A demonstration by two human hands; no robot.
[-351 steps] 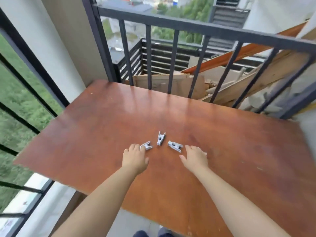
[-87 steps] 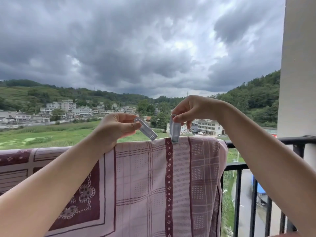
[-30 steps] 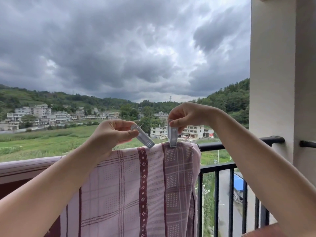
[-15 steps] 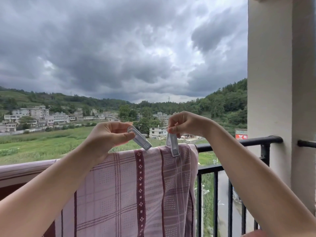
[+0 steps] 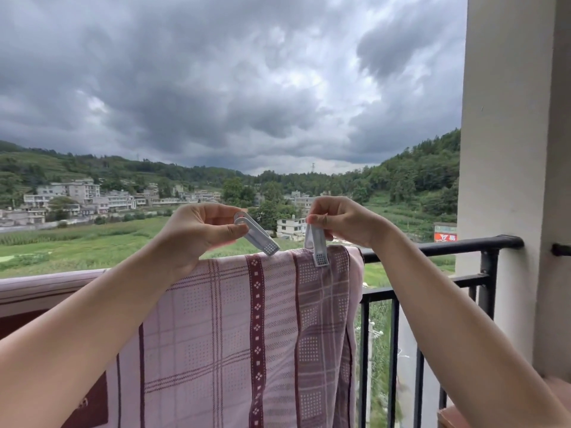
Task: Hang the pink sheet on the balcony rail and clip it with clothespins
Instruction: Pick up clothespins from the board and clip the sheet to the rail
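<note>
The pink sheet (image 5: 234, 329), checked with dark red bands, hangs draped over the black balcony rail (image 5: 441, 246); its right edge ends short of the wall. My right hand (image 5: 343, 220) pinches the top of a grey clothespin (image 5: 318, 247) that stands upright over the sheet's top fold near that edge. My left hand (image 5: 197, 233) grips grey clothespins (image 5: 258, 236), at least two stacked, angled down to the right with the tip just above the sheet's top edge.
A beige wall pillar (image 5: 513, 180) rises at the right, where the rail ends. Black vertical bars (image 5: 364, 359) run below the rail. A reddish-brown table corner (image 5: 457, 415) shows at the bottom right. Fields and houses lie far beyond.
My right hand has pushed its clothespin lower, down over the sheet's top fold on the rail. My left hand keeps its clothespins in about the same pose.
</note>
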